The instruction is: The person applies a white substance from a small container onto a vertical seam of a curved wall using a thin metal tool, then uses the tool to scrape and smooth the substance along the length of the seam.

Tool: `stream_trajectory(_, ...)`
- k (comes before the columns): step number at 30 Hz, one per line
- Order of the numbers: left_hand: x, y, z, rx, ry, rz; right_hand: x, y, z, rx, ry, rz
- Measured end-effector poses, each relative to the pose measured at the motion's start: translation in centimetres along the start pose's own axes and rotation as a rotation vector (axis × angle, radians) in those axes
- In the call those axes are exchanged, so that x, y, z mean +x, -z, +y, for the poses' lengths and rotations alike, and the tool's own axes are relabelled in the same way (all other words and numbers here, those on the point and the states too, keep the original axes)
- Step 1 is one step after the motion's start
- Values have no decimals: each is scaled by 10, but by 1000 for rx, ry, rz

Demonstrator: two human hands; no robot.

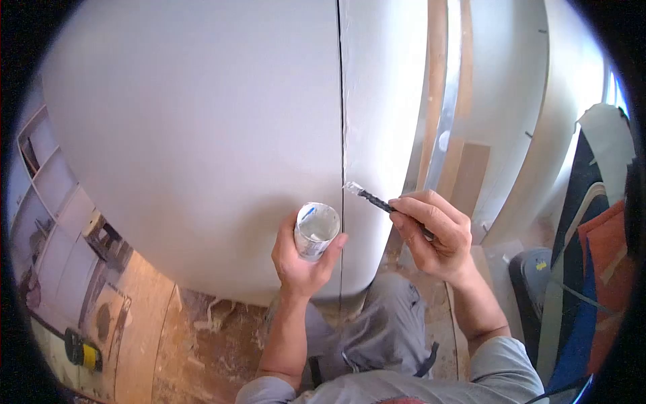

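My left hand (299,269) is wrapped round a small white cup (311,248) and tilts its mouth up towards me. Some whitish stuff and a blue mark show inside the cup. Between the thumb and fingers of my right hand (437,236) is a thin brush (375,200) with a dark handle. Its white-coated tip points up and left, close to a dark vertical seam (341,121) in a large smooth white panel (202,135). Rough white traces run along the right side of the seam. The cup stands out in front of the panel's lower part, left of the brush.
Wooden strips and a metal-looking bar (444,114) stand upright right of the panel. A debris-strewn floor (222,337) lies below. At left are a shelf-like frame (57,178) and a black and yellow object (84,351). Orange and blue material (602,249) hangs at far right.
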State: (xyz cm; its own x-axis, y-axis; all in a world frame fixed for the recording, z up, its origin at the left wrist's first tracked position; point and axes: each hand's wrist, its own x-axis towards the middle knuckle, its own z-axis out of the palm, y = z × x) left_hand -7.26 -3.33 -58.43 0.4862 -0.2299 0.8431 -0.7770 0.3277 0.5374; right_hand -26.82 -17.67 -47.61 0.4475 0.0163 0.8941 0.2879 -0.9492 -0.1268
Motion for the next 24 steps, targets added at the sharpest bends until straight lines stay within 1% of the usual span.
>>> stream_trajectory(1,9,-1,0,-31,-15,8,5,-1,0,2,-11,67)
stream_trajectory(2,19,-1,-2,-48,-73,17,11,-2,-1,10,-24,132)
stream_trajectory(3,27,-3,-1,-61,-94,29,17,-2,-3,-4,-1,137)
stream_trajectory(5,43,-8,1,-225,-127,114,26,-3,-6,-76,-98,186)
stream_trajectory(6,49,-9,-1,-235,-133,118,31,-4,-5,-85,-90,187)
stream_trajectory(8,57,-10,-13,-198,-239,156,41,-6,-4,-107,-29,192)
stream_trajectory(9,58,-13,-20,-209,-237,156,45,-7,-1,-117,-29,189)
stream_trajectory(11,58,-19,-37,-209,-342,207,50,-8,7,-247,60,183)
stream_trajectory(12,57,-22,-45,-219,-336,206,49,-8,12,-256,56,177)
stream_trajectory(14,54,-24,-54,-184,-460,282,46,-8,17,-363,108,157)
stream_trajectory(17,50,-23,-55,-133,-494,272,45,-11,8,-439,111,148)
stream_trajectory(20,45,-23,-61,-176,-462,283,45,-13,4,-478,87,137)
stream_trajectory(24,44,-23,-64,-165,-469,296,47,-13,6,-498,108,133)
